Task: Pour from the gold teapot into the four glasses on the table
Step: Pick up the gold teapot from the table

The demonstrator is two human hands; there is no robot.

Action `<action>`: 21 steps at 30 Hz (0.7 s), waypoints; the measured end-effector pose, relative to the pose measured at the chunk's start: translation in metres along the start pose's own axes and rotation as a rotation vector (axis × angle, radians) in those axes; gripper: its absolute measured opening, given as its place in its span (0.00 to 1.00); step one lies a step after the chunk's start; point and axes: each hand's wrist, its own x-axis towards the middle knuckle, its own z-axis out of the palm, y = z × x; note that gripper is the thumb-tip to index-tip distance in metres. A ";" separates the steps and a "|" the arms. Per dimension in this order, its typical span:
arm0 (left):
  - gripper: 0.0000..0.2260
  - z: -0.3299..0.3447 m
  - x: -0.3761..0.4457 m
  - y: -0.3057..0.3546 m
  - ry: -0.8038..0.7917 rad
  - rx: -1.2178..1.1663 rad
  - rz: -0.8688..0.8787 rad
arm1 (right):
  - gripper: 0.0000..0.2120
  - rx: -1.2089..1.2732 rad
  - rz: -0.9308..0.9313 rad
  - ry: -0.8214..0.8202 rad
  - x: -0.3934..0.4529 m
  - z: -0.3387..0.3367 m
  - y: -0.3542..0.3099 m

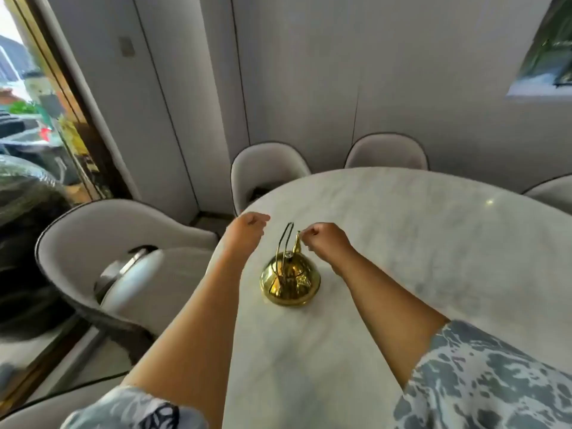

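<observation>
The gold teapot (pixel 290 280) stands upright on the white marble table (pixel 433 243), near the table's left edge, between the 2 forearms. Its thin handle (pixel 286 239) is raised up above the body, and the spout tip (pixel 297 242) points up just beside the right hand. The left hand (pixel 247 229) is above the table edge, a little to the left of the handle and apart from it; fingers are curled in to a loose fist and it holds nothing that I can see. The right hand (pixel 326 239) is on the right of the pot, also curled narrow, w/ fingertips (pixel 306 234) very close to the spout tip; touching or not, I cannot tell, the picture is blurred there. Both arms are bare to the elbow, w/ patterned grey-white sleeves (pixel 483 382) at the bottom. Pale padded chairs (pixel 266 168) stand around the table, approx. 4 in view. On the nearest chair at left lies a round white-and-metal object (pixel 130 274), kind not clear.
</observation>
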 end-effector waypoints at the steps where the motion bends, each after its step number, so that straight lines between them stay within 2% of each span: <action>1: 0.12 0.007 0.005 -0.014 -0.009 -0.020 -0.047 | 0.12 0.024 0.030 -0.014 0.011 0.009 0.008; 6: 0.14 0.038 0.015 -0.095 -0.027 0.026 -0.258 | 0.15 0.230 0.176 -0.104 0.047 0.061 0.038; 11: 0.20 0.063 0.018 -0.153 -0.020 0.112 -0.313 | 0.20 0.408 0.229 -0.102 0.073 0.101 0.051; 14: 0.24 0.072 0.020 -0.168 -0.027 0.094 -0.328 | 0.13 0.504 0.224 -0.094 0.083 0.110 0.051; 21: 0.27 0.090 0.010 -0.179 -0.013 -0.070 -0.346 | 0.10 0.337 0.177 0.075 0.081 0.119 0.058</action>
